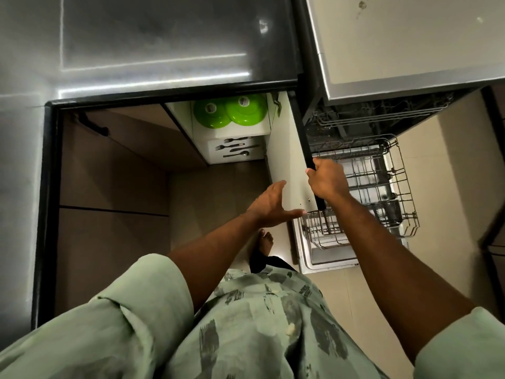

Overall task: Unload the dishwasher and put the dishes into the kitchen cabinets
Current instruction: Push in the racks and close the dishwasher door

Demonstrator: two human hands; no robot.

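An open lower cabinet (262,131) under the counter holds two green plates (232,112) on its upper shelf and dark forks and spoons (236,149) on the shelf below. Its door (287,154) stands open toward me. My right hand (326,181) grips the door's dark top edge. My left hand (273,205) is held flat with straight fingers against the door's pale inner face. To the right, the dishwasher (355,105) is open, and its lower wire rack (382,192) is pulled out over the lowered door with no dishes visible in it.
A shiny steel countertop (153,42) with a black edge spans the top and left. Brown cabinet fronts (109,187) fill the left side. My bare foot (266,240) stands on the tiled floor beside the dishwasher door (328,258).
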